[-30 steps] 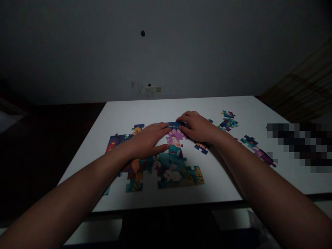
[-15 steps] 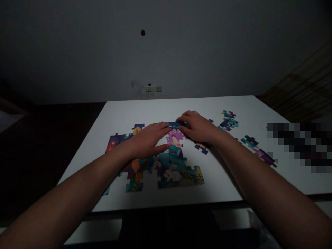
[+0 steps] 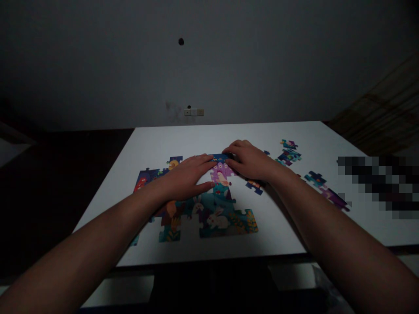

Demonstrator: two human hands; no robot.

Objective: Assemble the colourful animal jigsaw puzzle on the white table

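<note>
Along the near side of the white worktop [image 3: 278, 237], the person's two bare forearms [image 3: 108, 229] reach in from the lower corners. Between them lies a partly joined puzzle [image 3: 219, 203], flat on the worktop, its nearest edge showing white rabbits [image 3: 218, 218] and orange leaves. A gap breaks that edge left of the rabbits, and another stretch of bare worktop shows at the puzzle's right.

The left hand [image 3: 191, 176] is spread palm down over the middle of the puzzle, fingers straight and thumb apart, holding nothing that shows. Just beyond its thumb runs a purple section [image 3: 222, 169], topped by a dark blue strip [image 3: 218, 157] on the far edge. The right hand [image 3: 248, 160] is bent over the right end of that strip; whether it grips a piece cannot be told.

Near the right wrist lies an orange and blue piece [image 3: 254, 186]. Farther right is a slanting row of pieces [image 3: 327, 192], and beyond it a small cluster [image 3: 290, 156]. Behind the worktop stands a grey wall [image 3: 262, 65] with sockets [image 3: 194, 112] and a dark round spot [image 3: 181, 41].
</note>
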